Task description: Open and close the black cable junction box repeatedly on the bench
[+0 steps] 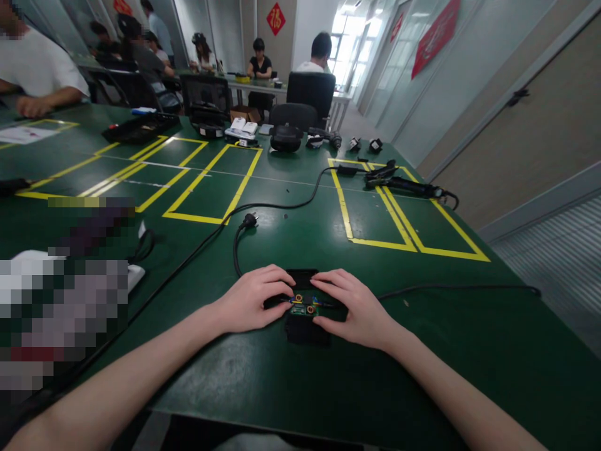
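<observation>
A black plastic case point(307, 333) lies open near the front of the green table, with one half towards me and the other half point(302, 274) beyond. Between the halves sits a small green circuit board point(298, 309) with copper coils and blue and yellow wires. My left hand point(257, 297) curls round the left side, fingertips at the far half and thumb at the board's edge. From the right, my right hand point(353, 308) has its fingers on the far half and its thumb by the near half. Black cables enter from both sides, partly hidden by my hands.
A plug point(250, 220) lies beyond my left hand. A long black cable point(201, 244) crosses the green table point(225, 382) to a black hair-styler-like tool point(408, 185). Yellow tape point(350, 216) marks rectangles. Black devices point(286, 138) line the far edge. A person point(42, 69) sits at the left.
</observation>
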`<state>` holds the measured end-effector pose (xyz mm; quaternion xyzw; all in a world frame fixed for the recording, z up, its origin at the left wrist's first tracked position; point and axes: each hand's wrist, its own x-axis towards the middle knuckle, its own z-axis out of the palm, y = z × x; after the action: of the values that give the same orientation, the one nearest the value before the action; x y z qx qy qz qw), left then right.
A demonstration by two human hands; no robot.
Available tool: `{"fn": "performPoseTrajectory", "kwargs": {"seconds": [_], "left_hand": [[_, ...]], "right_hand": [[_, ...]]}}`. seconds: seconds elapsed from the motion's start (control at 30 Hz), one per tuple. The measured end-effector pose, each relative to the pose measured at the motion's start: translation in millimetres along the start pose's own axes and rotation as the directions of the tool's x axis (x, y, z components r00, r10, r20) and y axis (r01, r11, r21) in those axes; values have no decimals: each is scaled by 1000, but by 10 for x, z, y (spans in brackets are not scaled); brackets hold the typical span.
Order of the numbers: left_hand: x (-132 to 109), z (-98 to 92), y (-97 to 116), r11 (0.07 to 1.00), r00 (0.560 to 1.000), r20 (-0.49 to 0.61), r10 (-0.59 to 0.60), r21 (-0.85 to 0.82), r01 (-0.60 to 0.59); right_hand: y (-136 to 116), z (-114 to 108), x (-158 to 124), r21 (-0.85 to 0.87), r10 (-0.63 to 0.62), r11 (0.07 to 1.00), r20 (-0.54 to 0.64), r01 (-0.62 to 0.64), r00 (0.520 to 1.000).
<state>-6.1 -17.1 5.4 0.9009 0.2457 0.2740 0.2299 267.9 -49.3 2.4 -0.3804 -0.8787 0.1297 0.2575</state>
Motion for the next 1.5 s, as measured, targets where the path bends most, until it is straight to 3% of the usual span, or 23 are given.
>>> {"fn": "performPoseTrajectory", "kwargs": {"seconds": [0.17, 0.33, 0.57, 0.87, 1.17, 1.5], "left_hand": [[-21, -40, -45, 998, 1000, -13, 1, 56, 0], [-30, -55, -104, 996, 999, 11, -39, 83, 38], [26, -27, -210, 984, 999, -45, -23, 175, 31], [74, -36, -285, 984, 995, -82, -49, 166, 62], [72, -65, -307, 989, 992, -45, -121, 82, 124], [76, -82, -296, 993, 994, 7, -111, 51, 110]], "right_hand": [[14, 23, -10, -22, 19, 1000, -18, -19, 1000], [-49, 129, 38, -40, 19, 999, -108, -23, 994], [-47, 216, 115, -120, 19, 992, -184, -42, 983], [56, 236, 131, -144, 70, 985, -190, -99, 979], [203, 61, 66, 19, 48, 999, -155, -46, 987], [259, 94, 74, 65, 56, 997, -121, -48, 991]]}}
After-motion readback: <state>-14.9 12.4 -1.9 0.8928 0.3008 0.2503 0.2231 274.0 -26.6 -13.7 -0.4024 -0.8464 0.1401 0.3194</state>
